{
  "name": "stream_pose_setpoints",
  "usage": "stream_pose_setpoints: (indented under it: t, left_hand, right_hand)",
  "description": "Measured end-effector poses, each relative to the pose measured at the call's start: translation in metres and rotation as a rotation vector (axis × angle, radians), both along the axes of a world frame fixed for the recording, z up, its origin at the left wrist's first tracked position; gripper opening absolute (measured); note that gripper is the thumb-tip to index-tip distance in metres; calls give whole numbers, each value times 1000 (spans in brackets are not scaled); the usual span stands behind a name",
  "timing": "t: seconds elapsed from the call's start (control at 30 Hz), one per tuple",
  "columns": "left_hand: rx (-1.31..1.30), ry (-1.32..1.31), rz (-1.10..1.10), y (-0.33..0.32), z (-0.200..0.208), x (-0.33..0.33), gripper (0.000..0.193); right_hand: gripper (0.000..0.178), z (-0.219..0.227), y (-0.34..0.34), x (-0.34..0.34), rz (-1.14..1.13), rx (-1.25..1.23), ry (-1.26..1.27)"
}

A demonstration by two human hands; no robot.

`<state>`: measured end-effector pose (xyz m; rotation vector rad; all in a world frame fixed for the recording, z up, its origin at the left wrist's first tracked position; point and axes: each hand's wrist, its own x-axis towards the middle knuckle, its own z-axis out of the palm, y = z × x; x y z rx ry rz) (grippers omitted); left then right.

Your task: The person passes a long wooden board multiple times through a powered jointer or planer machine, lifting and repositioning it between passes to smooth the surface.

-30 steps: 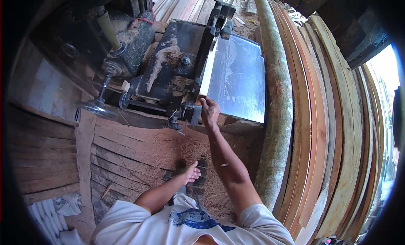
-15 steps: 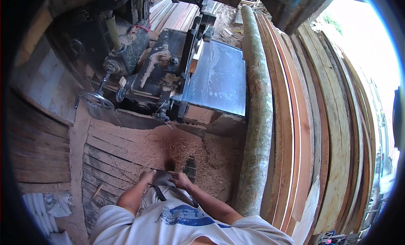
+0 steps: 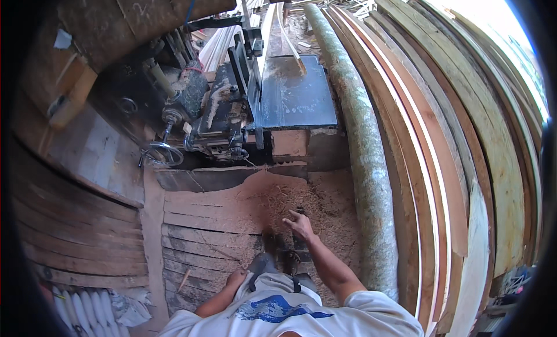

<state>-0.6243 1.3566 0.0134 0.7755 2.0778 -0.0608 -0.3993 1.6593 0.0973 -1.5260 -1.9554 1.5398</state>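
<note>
My right hand (image 3: pixel 299 225) reaches forward over the sawdust (image 3: pixel 272 189), open, its fingers apart and holding nothing. Close to my left hip is my left hand (image 3: pixel 235 278), by the grey trousers (image 3: pixel 262 264); its fingers are too hidden to read. Ahead stands a sawing machine with a flat metal table (image 3: pixel 299 99) and an upright dark guide (image 3: pixel 248 76) at the table's left side. A narrow strip of wood (image 3: pixel 288 42) rests its near end on the table's far edge, out of reach of both hands.
A crank handwheel (image 3: pixel 163 154) juts from the machine's left side. Along the right lie a round log (image 3: pixel 366 163) and several long boards (image 3: pixel 441 134). Sawdust covers part of the slatted floor (image 3: pixel 194 235); white sacks (image 3: pixel 87 311) lie at lower left.
My hands have parted from the waist: the right has moved forward and right and opened, the left has dropped to my hip. The view has shifted, and the wood strip now shows on the table.
</note>
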Motion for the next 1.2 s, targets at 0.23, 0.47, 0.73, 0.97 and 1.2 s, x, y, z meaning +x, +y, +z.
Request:
stream_pose_setpoints:
  t: [0.23, 0.47, 0.73, 0.97, 1.2]
  left_hand:
    - [95, -344, 742, -59, 35, -26, 41]
    - [111, -125, 328, -133, 31, 7, 42]
    - [146, -293, 640, -195, 39, 25, 39]
    - [169, -319, 790, -320, 24, 37, 37]
    - [-74, -365, 779, -394, 21, 31, 42]
  right_hand:
    - [70, 1, 45, 10, -353, 319, 185]
    - [71, 32, 64, 6, -421, 462, 191]
    - [35, 53, 40, 2, -485, 944, 98]
    - [48, 116, 101, 41, -428, 843, -549]
    - [53, 35, -90, 123, -416, 351, -389]
